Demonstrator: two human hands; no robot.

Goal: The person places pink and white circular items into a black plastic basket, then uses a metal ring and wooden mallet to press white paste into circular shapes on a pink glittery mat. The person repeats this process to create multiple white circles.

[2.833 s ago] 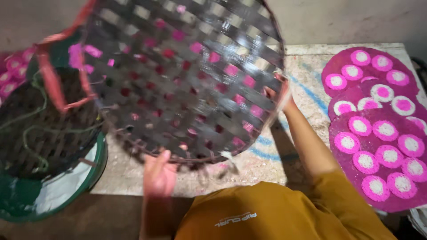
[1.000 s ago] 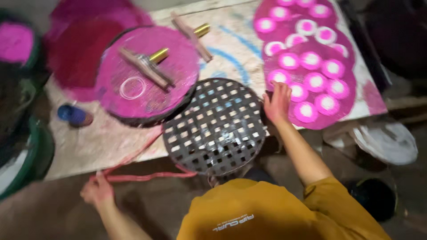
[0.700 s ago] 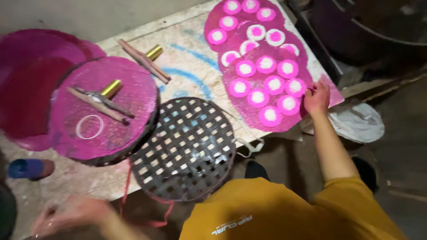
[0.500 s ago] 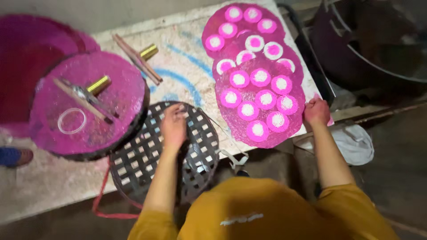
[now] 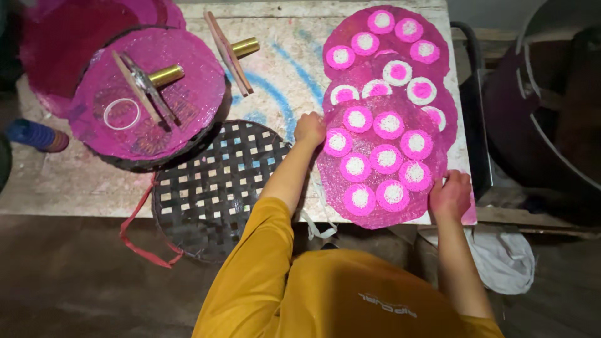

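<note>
My left hand (image 5: 310,128) and right hand (image 5: 449,195) grip opposite edges of the nearest pink disc (image 5: 380,166) on the table (image 5: 282,75), steadying it level beside the woven tray (image 5: 210,188).

Sharp, brightly lit centre; dim, shadowed edges.

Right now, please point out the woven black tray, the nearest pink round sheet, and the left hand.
woven black tray (image 5: 210,188), head view, lattice middle.
nearest pink round sheet (image 5: 380,159), head view, centre.
left hand (image 5: 310,129), head view, back of hand.
</note>
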